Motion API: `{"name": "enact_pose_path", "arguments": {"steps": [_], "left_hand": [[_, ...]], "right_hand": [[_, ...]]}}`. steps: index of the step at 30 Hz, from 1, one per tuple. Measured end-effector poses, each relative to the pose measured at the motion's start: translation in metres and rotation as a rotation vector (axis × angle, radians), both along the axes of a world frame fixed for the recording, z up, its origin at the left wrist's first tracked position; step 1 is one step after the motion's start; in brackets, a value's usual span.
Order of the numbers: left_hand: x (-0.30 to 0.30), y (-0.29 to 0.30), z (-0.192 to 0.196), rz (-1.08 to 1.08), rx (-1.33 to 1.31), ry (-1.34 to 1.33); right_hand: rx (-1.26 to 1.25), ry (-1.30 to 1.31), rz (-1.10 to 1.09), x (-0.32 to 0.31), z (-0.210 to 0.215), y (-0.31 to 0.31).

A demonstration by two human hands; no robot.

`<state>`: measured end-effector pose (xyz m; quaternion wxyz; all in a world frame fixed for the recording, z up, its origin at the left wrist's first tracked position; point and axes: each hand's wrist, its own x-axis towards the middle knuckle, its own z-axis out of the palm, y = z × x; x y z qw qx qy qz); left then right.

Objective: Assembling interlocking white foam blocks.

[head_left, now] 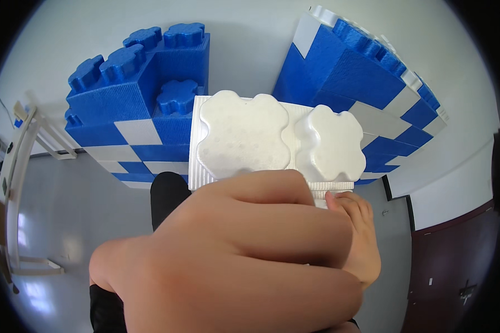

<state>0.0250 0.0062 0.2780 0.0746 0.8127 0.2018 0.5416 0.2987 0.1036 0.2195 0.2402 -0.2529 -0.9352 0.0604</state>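
Note:
A large white foam building block (297, 139) with two rounded, clover-shaped studs on top is in front of me, its ribbed near edge toward me. At that edge's right corner, my right hand (358, 244) is closed on the block, its fingertips at the ribbed side. Very near the camera, my left hand (228, 255) spans the lower middle with its fingers curled and pointing right. Its palm side is hidden, and whatever it may hold cannot be made out. The left hand covers part of the right hand and the block's near side.
A stepped wall of blue and white blocks (175, 133) stands on the left, a taller one (355, 72) on the right, with pale wall between them. A white-framed table (25, 130) is at far left, a dark red door (450, 272) at lower right. A black-clad leg (168, 194) shows below.

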Motion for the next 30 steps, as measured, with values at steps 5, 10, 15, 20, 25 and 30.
{"name": "enact_pose_path", "arguments": {"steps": [5, 10, 15, 20, 25, 30], "left_hand": [[0.002, 0.010, 0.002, 0.026, 0.016, 0.023], [0.010, -0.033, -0.017, 0.046, 0.033, 0.052], [0.023, -0.025, -0.013, 0.089, 0.041, 0.088], [0.032, 0.026, 0.008, 0.174, 0.029, 0.159], [0.045, 0.035, 0.014, 0.239, 0.024, 0.241], [0.005, 0.064, -0.007, 0.418, 0.092, 0.232]], "right_hand": [[0.071, -0.039, 0.007, 0.007, -0.011, 0.010], [0.027, -0.029, -0.004, 0.000, 0.002, 0.003], [-0.019, 0.009, 0.013, -0.005, 0.007, 0.001], [-0.110, 0.116, -0.102, -0.011, -0.008, -0.006], [-0.412, 0.363, -0.415, -0.020, -0.025, -0.022], [-0.640, 0.557, -0.695, -0.019, -0.025, -0.019]]}}
